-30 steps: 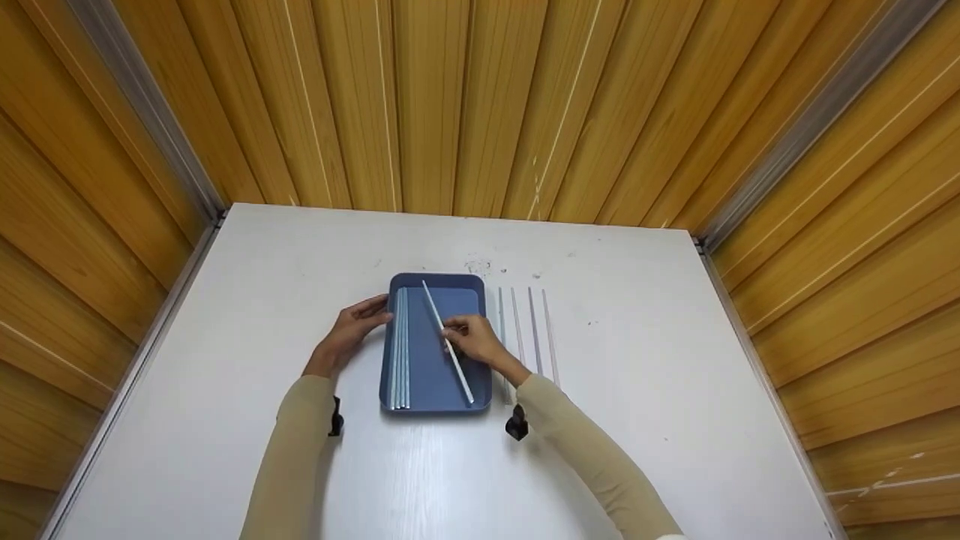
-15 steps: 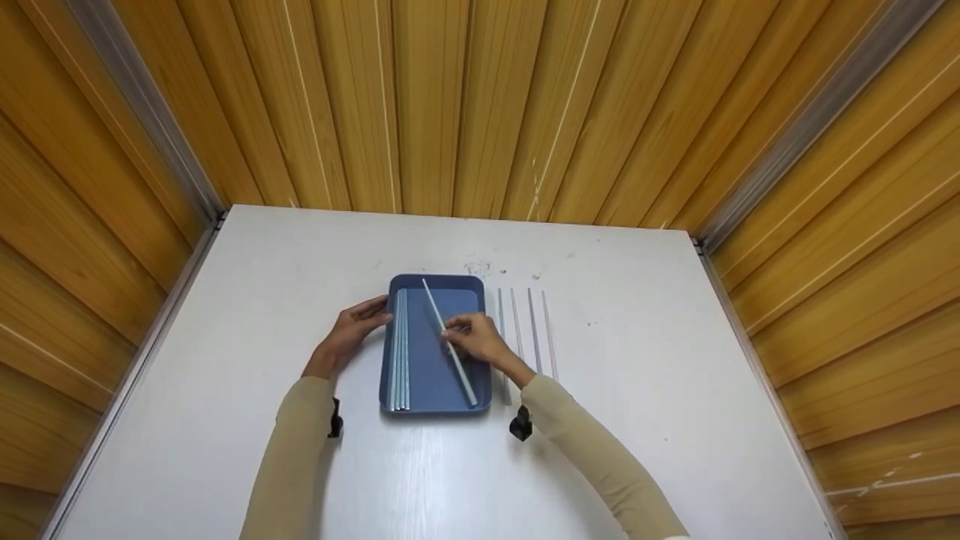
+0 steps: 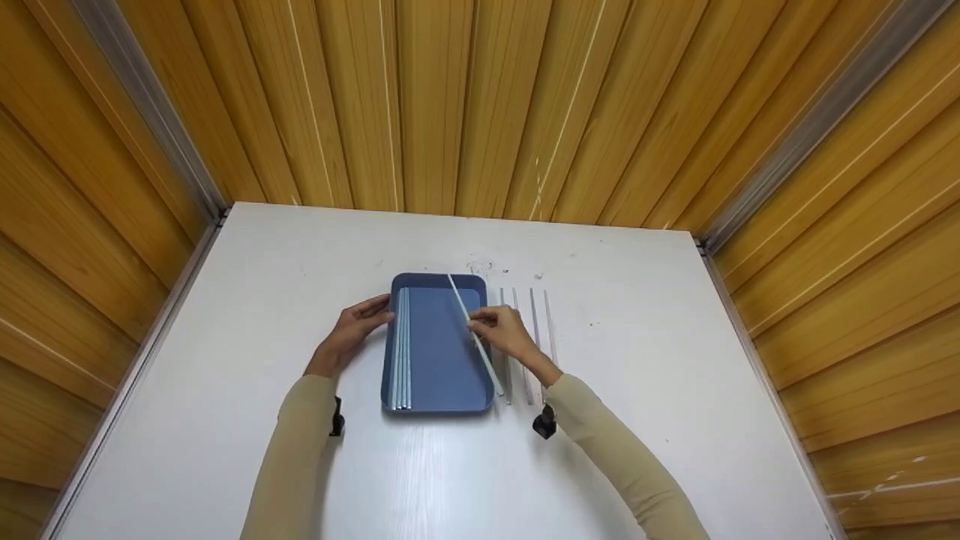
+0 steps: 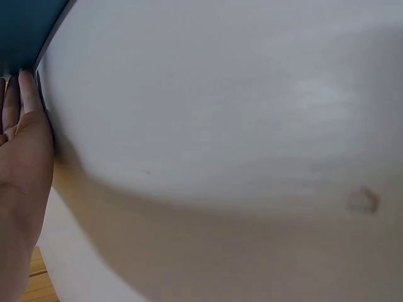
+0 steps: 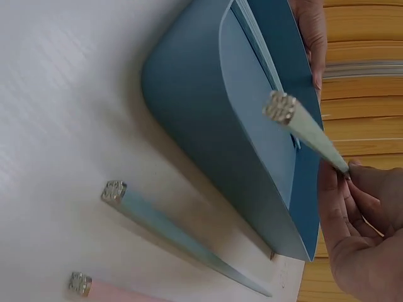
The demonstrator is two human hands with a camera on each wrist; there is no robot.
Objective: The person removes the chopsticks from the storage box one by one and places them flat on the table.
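Note:
A pale green chopstick [image 5: 312, 133] with a silver patterned end is pinched between thumb and fingers of my right hand [image 3: 504, 330]. It slants over the right rim of a blue rectangular tray [image 3: 442, 367], its silver end nearest me. My left hand [image 3: 351, 331] rests against the tray's left wall with its fingers extended; in the left wrist view those fingers [image 4: 28, 94] reach the tray's side. Inside the tray, several light blue-green chopsticks [image 3: 402, 345] lie side by side along the left wall.
Right of the tray, several more chopsticks lie roughly parallel on the white table [image 3: 637, 360], partly hidden by my right hand and forearm. Among them are a blue-green chopstick [image 5: 170, 226] and a pink chopstick [image 5: 123, 294]. Wood-patterned panels [image 3: 427, 112] enclose the table's back and sides.
My right hand has moved right with the pale green chopstick, from over the tray's middle to its right rim. My left hand has stayed at the tray's left wall.

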